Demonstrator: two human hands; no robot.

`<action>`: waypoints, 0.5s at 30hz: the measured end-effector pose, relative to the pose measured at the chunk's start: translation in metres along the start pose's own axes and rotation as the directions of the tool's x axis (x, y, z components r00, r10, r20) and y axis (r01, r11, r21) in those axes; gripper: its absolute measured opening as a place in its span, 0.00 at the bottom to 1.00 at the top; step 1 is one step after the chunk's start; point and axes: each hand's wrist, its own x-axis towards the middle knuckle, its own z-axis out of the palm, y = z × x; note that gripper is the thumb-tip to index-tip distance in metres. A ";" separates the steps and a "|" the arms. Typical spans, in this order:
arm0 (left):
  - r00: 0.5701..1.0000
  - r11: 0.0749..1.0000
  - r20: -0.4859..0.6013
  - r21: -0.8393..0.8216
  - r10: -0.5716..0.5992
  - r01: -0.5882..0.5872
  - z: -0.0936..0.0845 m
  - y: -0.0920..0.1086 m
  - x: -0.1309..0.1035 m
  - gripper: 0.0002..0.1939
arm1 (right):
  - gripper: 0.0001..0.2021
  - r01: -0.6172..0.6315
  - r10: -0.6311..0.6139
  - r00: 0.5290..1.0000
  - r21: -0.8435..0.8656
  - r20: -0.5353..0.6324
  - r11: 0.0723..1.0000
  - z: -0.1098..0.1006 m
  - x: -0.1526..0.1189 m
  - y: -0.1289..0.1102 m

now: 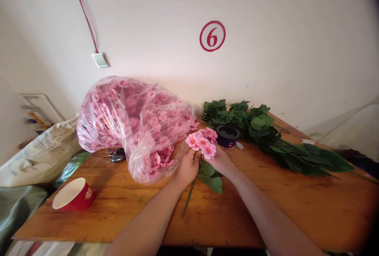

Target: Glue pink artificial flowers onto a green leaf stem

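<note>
Over the middle of the table, my two hands meet at a cluster of pink artificial flowers (204, 144). My left hand (189, 165) is closed just below the blossoms, with a green stem (188, 200) slanting out beneath it. My right hand (219, 159) is at the flowers' right side, its fingers largely hidden behind the petals. Green leaves (211, 177) hang under the hands. Close behind stands a small dark round pot (227, 134) with a red light on its front. To the left, a clear plastic bag (133, 118) bulges with more pink flowers.
A pile of green leafy stems (275, 141) stretches along the table's right side. At the left are a red paper cup (75, 195) and a dark metallic object (116, 156). The wooden table (142, 212) meets a white wall (260, 43) at the back.
</note>
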 end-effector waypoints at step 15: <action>0.970 0.987 0.183 -0.008 0.161 -0.162 0.001 -0.002 0.003 0.16 | 0.40 0.107 -0.108 0.994 0.034 0.017 0.994 -0.012 -0.011 -0.020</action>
